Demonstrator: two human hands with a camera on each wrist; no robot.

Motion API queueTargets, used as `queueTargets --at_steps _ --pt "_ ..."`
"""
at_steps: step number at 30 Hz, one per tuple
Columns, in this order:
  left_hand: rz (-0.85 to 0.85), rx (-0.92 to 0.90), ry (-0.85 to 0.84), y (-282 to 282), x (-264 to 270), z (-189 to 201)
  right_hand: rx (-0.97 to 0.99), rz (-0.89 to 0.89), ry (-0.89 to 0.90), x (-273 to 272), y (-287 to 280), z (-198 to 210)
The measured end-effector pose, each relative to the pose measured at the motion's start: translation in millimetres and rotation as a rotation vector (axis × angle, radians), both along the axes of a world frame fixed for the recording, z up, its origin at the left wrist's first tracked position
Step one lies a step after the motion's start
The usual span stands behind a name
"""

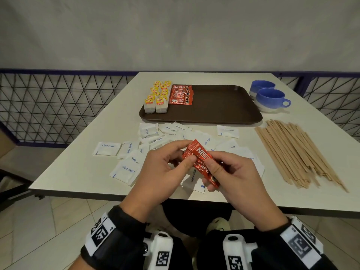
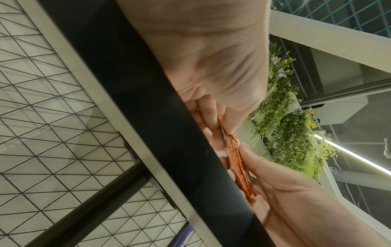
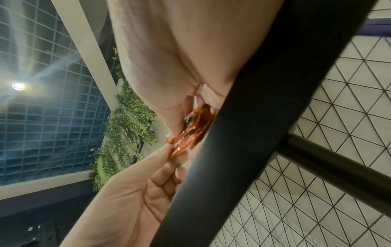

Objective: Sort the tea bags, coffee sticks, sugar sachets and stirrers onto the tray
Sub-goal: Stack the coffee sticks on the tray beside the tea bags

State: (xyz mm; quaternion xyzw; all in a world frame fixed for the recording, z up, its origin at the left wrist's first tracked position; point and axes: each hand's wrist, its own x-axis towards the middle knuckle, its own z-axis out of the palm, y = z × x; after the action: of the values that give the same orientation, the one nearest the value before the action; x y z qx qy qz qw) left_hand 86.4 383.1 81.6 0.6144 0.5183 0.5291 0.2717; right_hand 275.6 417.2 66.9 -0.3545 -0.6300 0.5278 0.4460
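While both hands hovered above the near edge of the desk [image 1: 97,117], they held a small bunch of red coffee sticks [image 1: 202,162] between them. The left hand [image 1: 159,172] pinched the upper end of the bunch, thumb on top and fingers curled beneath. The right hand [image 1: 235,178] gripped the lower end, its thumb pressed across the printed face and its fingers wrapped under. In the left wrist view the sticks [image 2: 239,167] showed edge-on, several layered together, between the fingers of the two hands. The right wrist view showed the same bunch [image 3: 190,133] clamped between thumb and fingers.

The brown tray [image 1: 224,110] lay at the far middle of the desk. In its left part stood tea bags [image 1: 157,96] in two rows, and just beside them to the right lay a stack of coffee sticks [image 1: 181,94]. The rest of the tray was bare.

White sugar sachets [image 1: 126,168] lay scattered on the desk between the tray and the hands, some overlapping, a few under the hands. One sachet [image 1: 228,131] lay apart, near the tray's front rim. Wooden stirrers [image 1: 298,152] lay in a loose heap on the right of the desk. Two blue cups [image 1: 270,98] stood touching each other just beside the tray's right end.
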Motion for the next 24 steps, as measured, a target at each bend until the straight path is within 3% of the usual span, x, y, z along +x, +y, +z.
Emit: queueTargets --at_steps 6,12,15,24 --pt "-0.014 -0.033 -0.016 0.6 -1.8 0.4 0.025 -0.006 -0.010 -0.2 0.6 1.0" --pt "-0.030 -0.076 -0.104 -0.9 -5.4 1.0 0.007 -0.180 0.118 3.0 1.4 3.4" --pt "-0.030 -0.090 -0.088 -0.1 -5.2 -0.6 0.056 -0.135 -0.011 1.6 0.6 0.9" --pt "0.024 -0.061 -0.112 0.5 -4.0 0.5 0.077 -0.060 -0.019 -2.2 -5.4 1.5"
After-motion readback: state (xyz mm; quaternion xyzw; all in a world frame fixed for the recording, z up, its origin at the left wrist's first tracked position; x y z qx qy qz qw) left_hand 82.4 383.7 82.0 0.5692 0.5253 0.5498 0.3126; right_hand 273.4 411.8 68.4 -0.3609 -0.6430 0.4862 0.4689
